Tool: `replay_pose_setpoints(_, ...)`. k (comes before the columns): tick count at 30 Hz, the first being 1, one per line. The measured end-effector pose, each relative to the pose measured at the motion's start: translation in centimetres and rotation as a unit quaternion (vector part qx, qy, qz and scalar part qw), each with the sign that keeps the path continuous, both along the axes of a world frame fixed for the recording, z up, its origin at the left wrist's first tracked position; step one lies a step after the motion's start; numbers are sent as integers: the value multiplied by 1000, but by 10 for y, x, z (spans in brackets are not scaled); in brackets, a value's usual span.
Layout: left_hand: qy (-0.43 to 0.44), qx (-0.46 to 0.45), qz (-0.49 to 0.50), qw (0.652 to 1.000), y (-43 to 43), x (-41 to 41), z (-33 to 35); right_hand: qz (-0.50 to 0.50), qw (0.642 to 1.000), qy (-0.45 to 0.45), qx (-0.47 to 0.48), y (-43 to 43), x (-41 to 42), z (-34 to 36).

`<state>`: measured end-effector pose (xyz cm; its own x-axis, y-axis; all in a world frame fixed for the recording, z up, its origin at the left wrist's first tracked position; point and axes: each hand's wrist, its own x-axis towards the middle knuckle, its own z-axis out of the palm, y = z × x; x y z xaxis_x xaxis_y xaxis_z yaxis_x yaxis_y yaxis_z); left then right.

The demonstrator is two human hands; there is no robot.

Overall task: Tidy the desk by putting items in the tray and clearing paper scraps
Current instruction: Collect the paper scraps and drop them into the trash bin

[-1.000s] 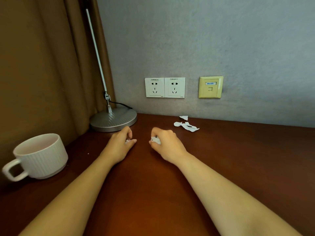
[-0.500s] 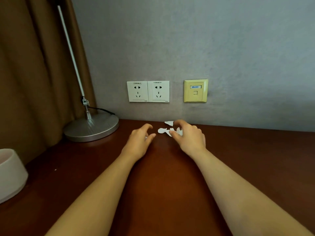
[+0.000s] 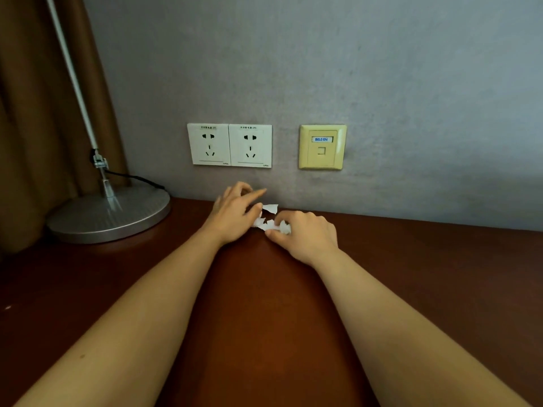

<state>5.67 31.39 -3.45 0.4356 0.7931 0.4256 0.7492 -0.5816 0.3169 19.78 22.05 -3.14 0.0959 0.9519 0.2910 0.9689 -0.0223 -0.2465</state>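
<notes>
One lamp: stands far left on the desk, well apart from the work area and not involved in this step.
Wall sockets: fixed to the wall just above the hands, with nothing plugged in.
Left hand: reaches to the far edge of the desk. Fingers are released and mostly straight, and the thumb side touches the scraps. Judged purpose: to fence the pieces in and push them rightward. Whether anything lies under the palm cannot be told.
Paper scraps: small white torn pieces lie between the two hands, close to the wall. One piece lies slightly farther back, clear of the fingers.
Right hand: fingers are curled, grasping a crumpled wad of scraps and pinching at the nearest loose piece. Judged purpose: one hand collects, so the pieces leave the desk together.
Tray: not in view.
Step in hand: gathering, with loose pieces not yet collected.
</notes>
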Motion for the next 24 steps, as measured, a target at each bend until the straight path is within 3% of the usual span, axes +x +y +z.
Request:
replay_pose_setpoints(8,122,-94,-49,987,15,7,-3,-1,1000,20,7,-1,-1,1)
replay_pose_setpoints(24,-23,-94,-73,993,-3,-6,-6,0,999,44,5,-1,1,0)
